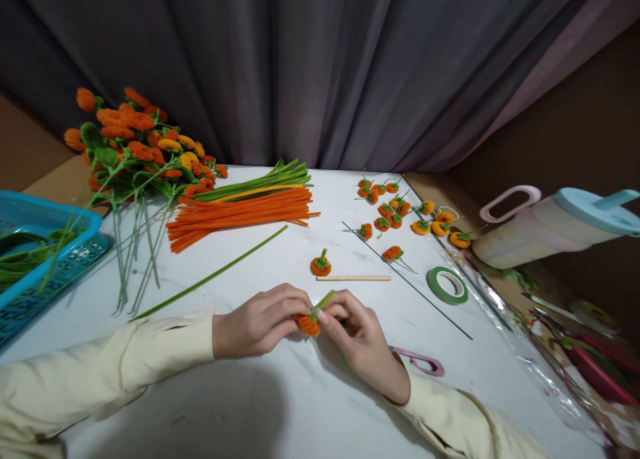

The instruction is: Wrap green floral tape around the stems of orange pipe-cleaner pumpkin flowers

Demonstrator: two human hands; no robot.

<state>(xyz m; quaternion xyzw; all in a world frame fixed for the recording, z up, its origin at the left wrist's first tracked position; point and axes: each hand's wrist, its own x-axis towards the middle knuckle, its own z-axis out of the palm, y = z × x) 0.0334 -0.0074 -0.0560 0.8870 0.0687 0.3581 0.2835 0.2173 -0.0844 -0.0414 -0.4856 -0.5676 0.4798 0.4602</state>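
Near the front middle of the table, a small orange pipe-cleaner flower (308, 324) with a green top is held between both hands. The fingers of my left hand (267, 317) are closed on its left side. My right hand (359, 335) pinches a green pipe cleaner (326, 299) against the top of the flower. Part of that strip is hidden behind the right fingers. Just beyond the hands sits another orange flower head (321, 265) with a green stub pointing up. A thin wooden stick (353, 279) lies beside it.
Orange pipe cleaners (240, 212) and green ones (260, 181) lie in bundles behind. Finished flowers (145, 139) and a blue basket (55, 285) stand left. Rightward are small flower heads (393, 212), green tape (447, 285), a purple-handled tool (423, 362) and a tumbler (545, 229).
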